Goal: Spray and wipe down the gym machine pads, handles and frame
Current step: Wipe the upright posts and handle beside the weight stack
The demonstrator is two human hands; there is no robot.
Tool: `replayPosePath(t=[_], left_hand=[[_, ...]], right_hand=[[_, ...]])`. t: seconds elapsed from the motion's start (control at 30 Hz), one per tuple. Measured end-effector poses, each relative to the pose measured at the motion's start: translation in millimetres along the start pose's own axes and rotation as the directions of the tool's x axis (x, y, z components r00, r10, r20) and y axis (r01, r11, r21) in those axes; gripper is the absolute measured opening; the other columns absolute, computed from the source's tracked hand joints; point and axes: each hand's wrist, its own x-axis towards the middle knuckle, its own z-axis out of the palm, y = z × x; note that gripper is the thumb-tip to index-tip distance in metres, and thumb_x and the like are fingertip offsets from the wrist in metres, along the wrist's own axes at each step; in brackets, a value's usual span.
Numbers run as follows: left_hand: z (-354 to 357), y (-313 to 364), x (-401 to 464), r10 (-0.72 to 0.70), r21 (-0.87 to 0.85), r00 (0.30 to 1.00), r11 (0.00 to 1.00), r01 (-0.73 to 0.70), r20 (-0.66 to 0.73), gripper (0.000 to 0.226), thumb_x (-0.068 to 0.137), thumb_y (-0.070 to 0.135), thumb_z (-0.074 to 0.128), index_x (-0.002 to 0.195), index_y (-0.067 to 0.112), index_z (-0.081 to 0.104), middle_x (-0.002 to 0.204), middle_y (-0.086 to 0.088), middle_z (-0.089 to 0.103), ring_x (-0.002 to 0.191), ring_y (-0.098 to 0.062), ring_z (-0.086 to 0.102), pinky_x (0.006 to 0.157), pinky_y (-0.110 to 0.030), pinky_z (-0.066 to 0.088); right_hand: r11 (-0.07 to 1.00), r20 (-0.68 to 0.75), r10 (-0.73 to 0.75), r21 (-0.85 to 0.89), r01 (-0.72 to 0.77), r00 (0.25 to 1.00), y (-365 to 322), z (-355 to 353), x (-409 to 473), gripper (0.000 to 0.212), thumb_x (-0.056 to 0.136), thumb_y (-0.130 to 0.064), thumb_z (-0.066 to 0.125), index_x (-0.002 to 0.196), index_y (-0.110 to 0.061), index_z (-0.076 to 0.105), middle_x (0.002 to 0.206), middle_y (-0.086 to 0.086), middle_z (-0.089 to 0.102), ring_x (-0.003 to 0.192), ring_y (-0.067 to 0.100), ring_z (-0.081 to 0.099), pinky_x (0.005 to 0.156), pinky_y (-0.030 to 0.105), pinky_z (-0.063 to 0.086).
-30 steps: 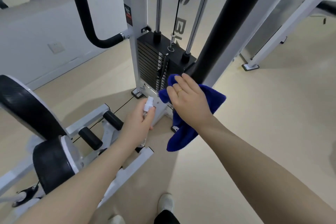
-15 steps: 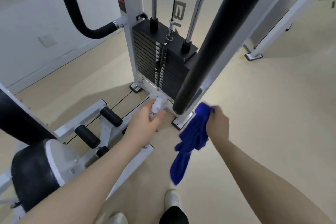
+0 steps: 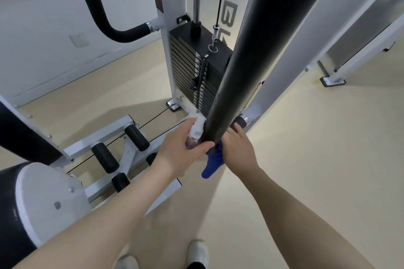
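Head view: left hand [image 3: 185, 150] grasps a small spray bottle [image 3: 195, 132] just left of the black padded bar's [image 3: 244, 61] lower end; right hand [image 3: 237, 148] clamps a blue cloth [image 3: 213, 162] against that end, cloth tail hanging below. Bar blocks part of the weight stack [image 3: 192, 72] behind it; foot rollers [image 3: 120, 148] and a seat pad [image 3: 13, 214] sit left of it, white shoes [image 3: 197, 253] below.

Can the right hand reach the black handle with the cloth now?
Probably yes. The right hand holds the cloth right beside the handle's lower end, and nothing lies between; the left hand holds the bottle.
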Motion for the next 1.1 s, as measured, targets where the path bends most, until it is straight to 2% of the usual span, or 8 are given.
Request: replayPosePath(t=[0.2, 0.3, 0.43, 0.67, 0.83, 0.93, 1.03, 1.1], left_hand=[[-3, 5, 0, 0.056, 0.041, 0.998, 0.998, -0.055, -0.010, 0.040, 0.080, 0.024, 0.071, 0.083, 0.051, 0.043, 0.086, 0.011, 0.061, 0.081, -0.027, 0.061, 0.079, -0.037, 0.052], [-5, 0, 5, 0.077, 0.069, 0.997, 0.995, -0.077, -0.001, 0.038, 0.078, 0.025, 0.073, 0.088, 0.051, 0.047, 0.087, 0.007, 0.065, 0.081, -0.024, 0.064, 0.080, -0.035, 0.055], [-3, -2, 3, 0.084, 0.004, 0.996, 0.996, -0.084, -0.006, 0.036, 0.079, 0.017, 0.072, 0.084, 0.043, 0.047, 0.078, 0.019, 0.059, 0.062, 0.004, 0.057, 0.057, -0.003, 0.041], [-2, -8, 8, 0.096, 0.004, 0.995, 0.995, -0.096, 0.022, 0.032, 0.080, 0.022, 0.071, 0.089, 0.044, 0.049, 0.092, 0.017, 0.061, 0.080, -0.005, 0.060, 0.075, -0.024, 0.052], [-2, -1, -5, 0.082, -0.015, 0.997, 0.996, -0.083, -0.012, 0.040, 0.087, 0.014, 0.063, 0.095, 0.047, 0.043, 0.091, 0.027, 0.049, 0.083, 0.003, 0.056, 0.070, -0.010, 0.048], [-8, -4, -17, -0.013, -0.066, 0.993, 0.998, 0.005, -0.116, 0.034, 0.088, 0.020, 0.062, 0.114, 0.038, 0.048, 0.091, 0.014, 0.054, 0.078, -0.006, 0.058, 0.062, -0.010, 0.047], [-20, -4, -25, -0.027, -0.026, 0.993, 0.999, 0.025, -0.112, 0.039, 0.088, 0.024, 0.062, 0.123, 0.030, 0.046, 0.087, 0.014, 0.058, 0.072, -0.005, 0.059, 0.056, -0.011, 0.046], [-26, -2, -26, -0.036, -0.037, 0.996, 0.999, 0.033, -0.083, 0.032, 0.088, 0.023, 0.062, 0.114, 0.032, 0.048, 0.079, 0.010, 0.059, 0.069, -0.008, 0.060, 0.057, -0.014, 0.048]], right_hand=[[0.928, -0.120, 0.314, -0.170, -0.331, 0.942, 50, -15, 24, 0.017, 0.097, -0.015, 0.039, 0.107, -0.018, 0.053, 0.131, 0.009, 0.049, 0.126, 0.033, 0.037, 0.103, 0.039, 0.035], [0.912, -0.031, 0.383, 0.171, -0.373, 0.923, 26, -20, 34, 0.023, 0.097, -0.013, 0.032, 0.103, -0.005, 0.053, 0.110, 0.018, 0.057, 0.105, 0.035, 0.051, 0.092, 0.043, 0.043], [0.714, 0.079, 0.365, 0.615, -0.333, 0.928, -35, -5, 4, 0.038, 0.084, -0.025, 0.033, 0.100, 0.001, 0.055, 0.099, 0.024, 0.059, 0.091, 0.032, 0.050, 0.091, 0.054, 0.043], [0.538, 0.263, 0.436, 0.690, -0.484, 0.861, -34, -23, 4, 0.023, 0.099, -0.017, 0.036, 0.105, -0.002, 0.051, 0.092, 0.024, 0.058, 0.074, 0.023, 0.050, 0.074, 0.042, 0.045], [-0.084, 0.500, 0.577, 0.823, -0.562, 0.646, -54, -40, -5, 0.024, 0.091, -0.023, 0.045, 0.109, -0.015, 0.059, 0.101, 0.016, 0.059, 0.091, 0.026, 0.050, 0.090, 0.045, 0.041], [-0.307, 0.510, 0.508, 0.860, -0.407, 0.694, -58, -81, -4, 0.021, 0.095, -0.018, 0.043, 0.108, -0.017, 0.059, 0.101, 0.010, 0.059, 0.096, 0.025, 0.052, 0.097, 0.043, 0.038], [-0.275, 0.343, 0.506, 0.934, -0.229, 0.792, -67, -118, -1, 0.021, 0.097, -0.017, 0.039, 0.103, -0.016, 0.059, 0.094, 0.005, 0.060, 0.089, 0.019, 0.055, 0.087, 0.035, 0.042], [-0.168, 0.330, 0.550, 0.943, -0.286, 0.767, -75, -114, 2, 0.019, 0.097, -0.019, 0.039, 0.094, -0.018, 0.058, 0.088, 0.003, 0.059, 0.086, 0.019, 0.053, 0.085, 0.035, 0.042]])
